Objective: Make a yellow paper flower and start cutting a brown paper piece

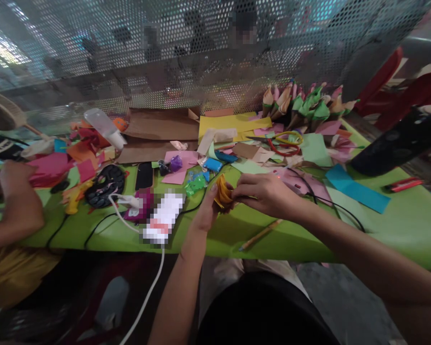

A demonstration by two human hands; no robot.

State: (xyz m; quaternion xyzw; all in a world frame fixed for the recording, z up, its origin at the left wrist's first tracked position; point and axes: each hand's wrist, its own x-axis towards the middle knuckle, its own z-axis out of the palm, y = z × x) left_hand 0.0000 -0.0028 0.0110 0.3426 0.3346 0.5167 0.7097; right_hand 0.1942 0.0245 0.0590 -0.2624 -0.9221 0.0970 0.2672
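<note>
Across the green tabletop (222, 242), paper scraps all over; brown cardboard (161, 127) along far side. Bunch of paper cones (318, 112) at far R. R hand (264, 192) & L hand (208, 211) meet above tabletop, near its front edge. Scissors (273, 146) behind them, untouched; phone (167, 215) L of L hand; thin stick (260, 235) below R hand. Smallest: yellow paper pc. (221, 191), held b/w hands, layers bunched. L fingers clamped round it; R fingers together, pinching its R side, exact contact pt. hidden. Step in hand (judgement): shaping folds. Next move prob. calls for steady, light L hold w/ R fingertips working one layer at a time; thin paper could crush.
</note>
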